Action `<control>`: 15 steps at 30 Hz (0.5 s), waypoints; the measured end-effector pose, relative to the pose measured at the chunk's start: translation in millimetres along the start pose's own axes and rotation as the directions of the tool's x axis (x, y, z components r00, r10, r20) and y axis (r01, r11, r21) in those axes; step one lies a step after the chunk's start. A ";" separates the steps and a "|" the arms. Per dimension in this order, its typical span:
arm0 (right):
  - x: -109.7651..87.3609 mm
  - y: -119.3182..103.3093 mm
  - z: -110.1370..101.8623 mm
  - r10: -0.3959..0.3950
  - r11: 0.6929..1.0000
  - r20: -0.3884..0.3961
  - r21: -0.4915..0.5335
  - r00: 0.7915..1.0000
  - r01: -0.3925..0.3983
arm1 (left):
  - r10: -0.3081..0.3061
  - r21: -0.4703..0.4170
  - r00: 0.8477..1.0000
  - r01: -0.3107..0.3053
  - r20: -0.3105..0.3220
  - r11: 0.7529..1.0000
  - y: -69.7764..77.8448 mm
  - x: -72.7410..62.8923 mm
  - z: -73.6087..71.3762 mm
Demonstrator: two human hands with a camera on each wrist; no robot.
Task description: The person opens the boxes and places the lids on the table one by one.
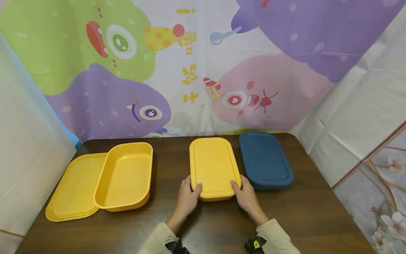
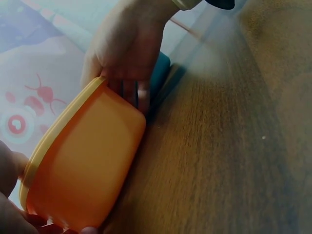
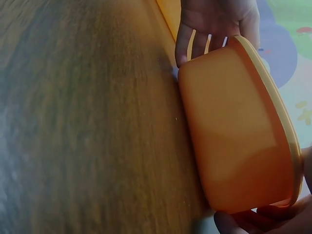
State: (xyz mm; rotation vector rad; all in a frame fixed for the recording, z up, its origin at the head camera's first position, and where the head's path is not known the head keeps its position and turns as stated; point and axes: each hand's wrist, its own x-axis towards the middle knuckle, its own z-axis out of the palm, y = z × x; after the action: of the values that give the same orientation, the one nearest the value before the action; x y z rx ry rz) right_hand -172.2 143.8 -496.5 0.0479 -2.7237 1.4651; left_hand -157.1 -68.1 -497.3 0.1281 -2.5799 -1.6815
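Observation:
A yellow lidded food container point(image 1: 214, 165) is between my two hands near the middle of the table. My left hand point(image 1: 188, 197) grips its near left corner, thumb on the lid's edge and fingers against the side wall. At the near right corner my right hand point(image 1: 246, 198) holds it the same way. The left wrist view shows the container's plain near wall point(image 2: 92, 151) under the lid's rim, and the right hand point(image 2: 127, 53) across from it. From the right wrist, the left hand point(image 3: 217, 24) shows beyond the container point(image 3: 234, 126). Whether its base touches the table cannot be told.
A dark blue lidded container point(image 1: 266, 158) stands close on the right. To the left sits an uncovered, empty yellow container point(image 1: 125, 180), overlapping a yellow lid point(image 1: 74, 190) lying flat. The brown table point(image 1: 219, 229) meets a cartoon-printed curtain point(image 1: 196, 116) at the back.

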 end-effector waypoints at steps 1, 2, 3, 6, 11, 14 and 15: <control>0.0 -0.2 0.0 -0.001 1.000 0.000 0.000 1.000 0.001 | -0.004 -0.001 1.000 0.004 0.003 1.000 0.1 0.0 -0.1; 0.2 -0.2 0.1 0.006 1.000 0.002 0.001 1.000 -0.006 | -0.006 -0.002 1.000 0.006 0.007 1.000 0.1 0.0 -0.1; 0.1 -0.5 0.0 0.010 1.000 0.002 0.002 1.000 -0.010 | -0.007 -0.004 1.000 0.007 0.010 1.000 0.1 0.0 -0.2; 0.2 0.2 0.0 0.016 1.000 0.000 0.005 1.000 -0.016 | -0.004 -0.001 1.000 0.004 0.013 1.000 -0.2 0.8 0.1; 0.0 1.7 1.2 0.025 1.000 0.006 0.007 1.000 -0.025 | -0.018 0.003 1.000 0.018 0.002 1.000 -0.1 2.1 -1.1; -0.3 0.9 2.3 0.020 1.000 0.006 0.006 1.000 -0.020 | -0.018 0.013 1.000 0.018 -0.014 1.000 0.6 2.0 -2.1; 0.0 0.6 2.9 0.017 1.000 0.002 0.009 1.000 -0.017 | -0.016 0.021 1.000 0.017 -0.022 1.000 0.5 2.1 -2.0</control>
State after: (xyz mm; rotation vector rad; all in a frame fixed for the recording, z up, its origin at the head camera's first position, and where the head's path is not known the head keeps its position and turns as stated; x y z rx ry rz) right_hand -172.3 141.7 -498.5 0.0263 -2.7264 1.4827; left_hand -159.0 -69.9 -496.0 0.1682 -2.5888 -1.6495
